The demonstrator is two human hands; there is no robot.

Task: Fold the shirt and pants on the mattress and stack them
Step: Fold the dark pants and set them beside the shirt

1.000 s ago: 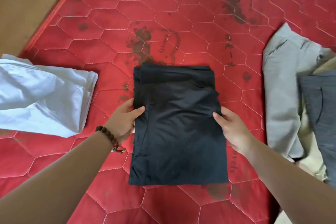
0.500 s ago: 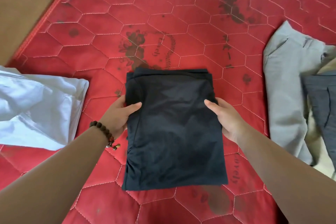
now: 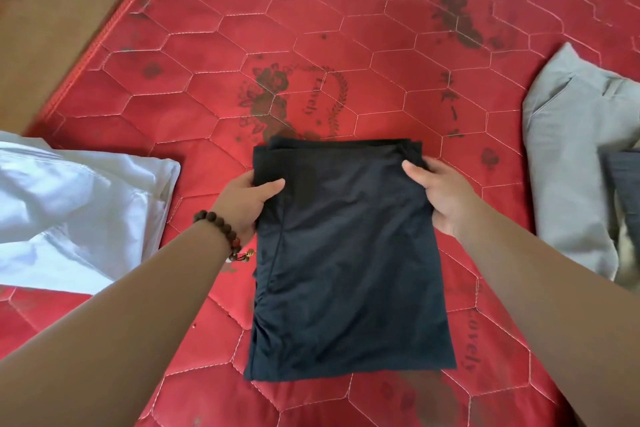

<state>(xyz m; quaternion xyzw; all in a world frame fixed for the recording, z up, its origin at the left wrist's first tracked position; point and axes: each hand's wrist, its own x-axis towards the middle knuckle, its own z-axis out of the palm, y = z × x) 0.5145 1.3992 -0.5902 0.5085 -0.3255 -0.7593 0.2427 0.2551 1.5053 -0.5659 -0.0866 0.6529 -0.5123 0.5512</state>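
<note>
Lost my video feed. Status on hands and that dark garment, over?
Left hand and right hand both grip the folded dark garment by its side edges. Garment flat on mattress. White shirt left, grey clothes right, both apart.

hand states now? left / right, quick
Left hand: closed on the dark garment, gripping its left edge.
Right hand: closed on the same garment, gripping its right edge near the top.

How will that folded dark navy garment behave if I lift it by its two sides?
The folded dark navy garment looks thin and soft, so it will probably sag in the middle between the left hand and right hand. Its stacked layers may slide apart. It is likely light.
</note>
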